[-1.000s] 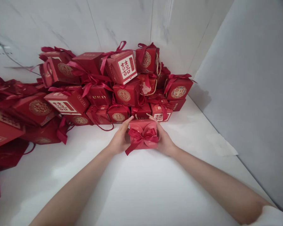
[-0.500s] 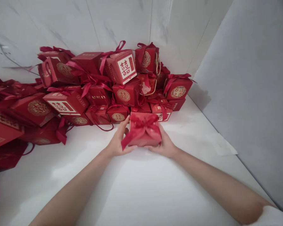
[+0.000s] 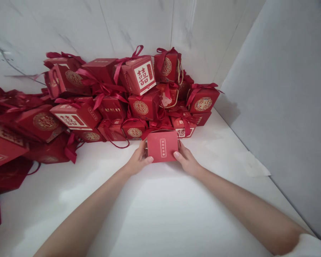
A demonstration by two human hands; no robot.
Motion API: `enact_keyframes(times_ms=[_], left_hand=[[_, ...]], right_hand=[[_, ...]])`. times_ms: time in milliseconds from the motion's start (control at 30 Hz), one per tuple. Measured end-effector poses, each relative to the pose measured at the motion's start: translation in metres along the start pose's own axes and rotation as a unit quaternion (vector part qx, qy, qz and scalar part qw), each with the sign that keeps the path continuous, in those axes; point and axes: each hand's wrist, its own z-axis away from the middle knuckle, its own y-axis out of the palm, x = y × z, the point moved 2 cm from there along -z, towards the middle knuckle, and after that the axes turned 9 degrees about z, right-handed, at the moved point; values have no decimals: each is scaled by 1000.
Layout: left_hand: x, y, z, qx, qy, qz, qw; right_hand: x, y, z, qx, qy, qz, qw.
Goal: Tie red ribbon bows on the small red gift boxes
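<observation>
Between my two hands is a red gift box (image 3: 166, 142), its plain side with a small framed column of characters turned toward me. My left hand (image 3: 139, 157) grips its left side, thumb on the near face. On the right side my right hand (image 3: 186, 158) holds it the same way, its thumb at the lower right corner. The box's ribbon end lies at its far side, mostly out of sight. Just behind it stands a stack of similar red boxes (image 3: 141, 108) tied with dark red ribbons.
More red boxes (image 3: 37, 123) are heaped at the left, some cut off by the frame edge. A marbled wall (image 3: 139, 25) rises behind, and a grey panel (image 3: 283, 89) bounds the right. A thin cable (image 3: 18, 69) hangs at the far left. The surface (image 3: 155, 214) is white.
The held box has been tipped over away from me: its bow faced me before, and now its flat side with characters does. Both thumbs have moved up onto that face.
</observation>
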Motion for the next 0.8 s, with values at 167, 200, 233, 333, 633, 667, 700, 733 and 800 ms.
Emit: enact_keyframes(times_ms=[167,200,233,333,633,667,700,733,800], left_hand=[[2,-3,0,-1,-4,-16,1000],[3,-4,0,-1,-4,-19,1000],[4,-4,1,-2,-4,-22,1000],[6,-5,1,-3,-3,-23,1000],[7,-6,1,-3,-6,-24,1000],[7,-6,1,-3,-6,-25,1000],[8,-7,1,-3,-5,-24,1000],[8,-7,1,-2,-2,-22,1000],[9,-7,1,-1,4,-16,1000]], right_hand=[[2,-1,0,3,-8,6,1000],[2,-1,0,4,-7,5,1000],[3,-1,-1,5,-6,5,1000],[3,-1,-1,5,-3,5,1000],[1,-1,-1,4,-5,9,1000],[1,-2,-1,3,-5,10,1000],[1,-2,-1,4,-6,10,1000],[1,-2,-1,4,-5,10,1000],[1,-1,0,4,-3,7,1000]])
